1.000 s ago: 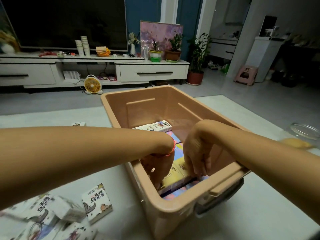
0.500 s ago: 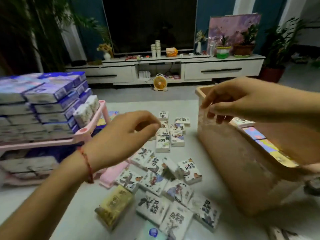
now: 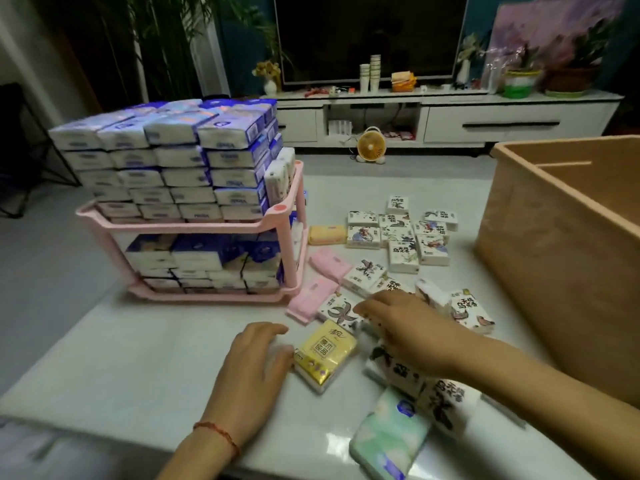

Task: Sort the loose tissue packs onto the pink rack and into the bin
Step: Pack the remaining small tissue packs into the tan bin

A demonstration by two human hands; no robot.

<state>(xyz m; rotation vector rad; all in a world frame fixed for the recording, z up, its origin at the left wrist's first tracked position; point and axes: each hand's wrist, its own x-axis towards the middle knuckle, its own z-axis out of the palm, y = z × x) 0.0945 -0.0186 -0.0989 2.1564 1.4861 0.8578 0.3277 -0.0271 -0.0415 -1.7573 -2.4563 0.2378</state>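
Observation:
Loose tissue packs lie scattered on the white table (image 3: 138, 368): several white printed packs (image 3: 398, 237), two pink packs (image 3: 329, 263), a small yellow pack (image 3: 327, 234), a larger yellow pack (image 3: 325, 355) and a green pack (image 3: 388, 438). My left hand (image 3: 256, 368) rests palm down on the table, its thumb against the larger yellow pack's left edge. My right hand (image 3: 405, 327) reaches over the near pile, fingers curled round a white printed pack (image 3: 372, 327). The pink rack (image 3: 194, 223), at left, holds stacked blue-and-white packs (image 3: 173, 157) on both shelves. The tan bin (image 3: 554, 254) stands at right.
Beyond the table is bare floor with a small yellow fan (image 3: 371, 145). A white TV cabinet (image 3: 485, 116) runs along the back wall, carrying paper cups, plants and a picture. Tall plants stand at the back left.
Both hands have left the bin and come down to the loose packs near the table's front. My view has swung left from the bin onto the rack and pile.

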